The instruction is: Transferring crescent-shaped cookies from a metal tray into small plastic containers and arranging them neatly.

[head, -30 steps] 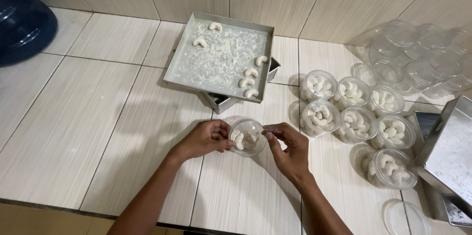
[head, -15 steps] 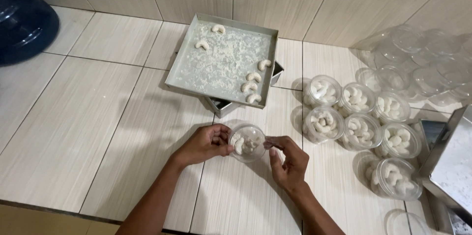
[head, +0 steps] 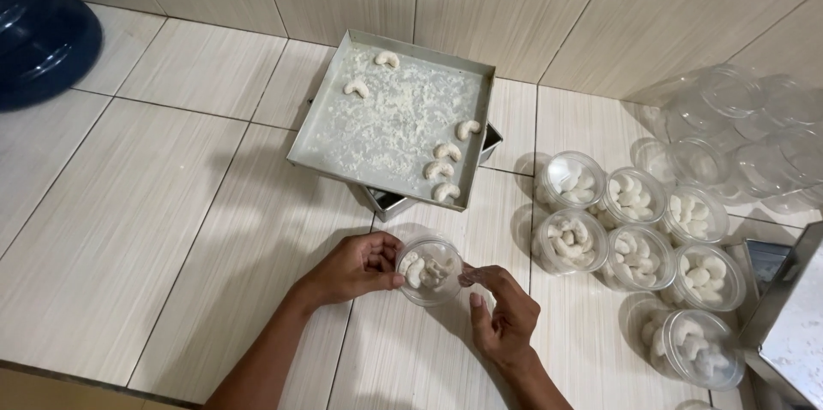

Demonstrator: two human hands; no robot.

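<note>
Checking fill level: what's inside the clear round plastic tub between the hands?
Clear round plastic tub holds a few white crescent cookies; its bottom is hidden beneath them.

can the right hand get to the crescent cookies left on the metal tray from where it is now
Probably yes. The right hand is beside the small clear tub, and bare tile lies between it and the cookies on the tray's near edge.
</note>
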